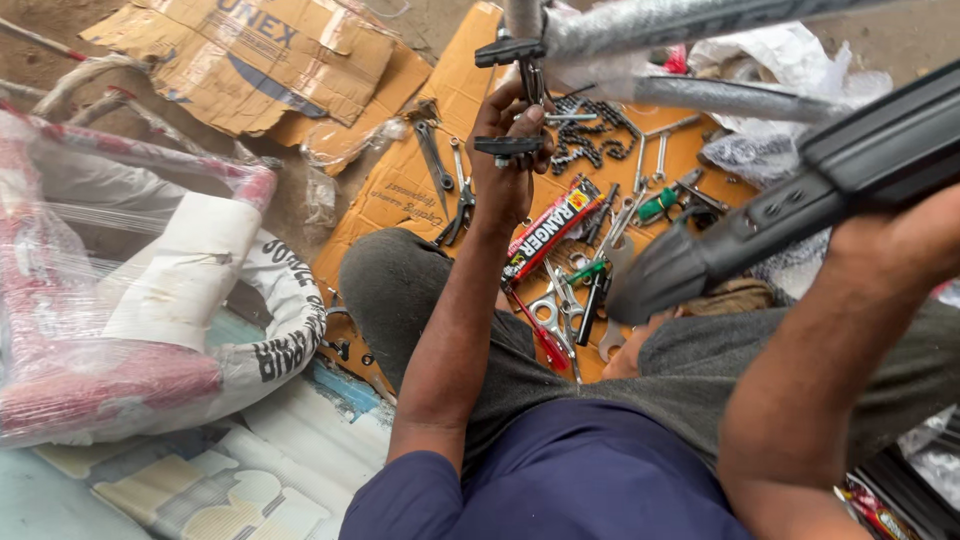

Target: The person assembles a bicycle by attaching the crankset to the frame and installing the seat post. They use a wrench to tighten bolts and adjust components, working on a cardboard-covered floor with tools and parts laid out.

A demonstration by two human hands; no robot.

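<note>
My left hand (508,150) reaches forward and grips a black brake caliper arm with its brake pads (510,52) on a plastic-wrapped grey bicycle frame (680,25). My right hand (900,245) is at the right edge and holds a black bicycle saddle (790,200) from below, its nose pointing toward my lap. I sit with my knees bent in grey trousers above the tools.
Orange cardboard (400,190) carries pliers (458,200), spanners (432,150), scissors (556,315), screwdrivers (655,205), a black chain (590,135) and a red flat box (545,232). A wrapped red frame and white tyre (250,300) lie at left. Torn cardboard (250,60) lies behind.
</note>
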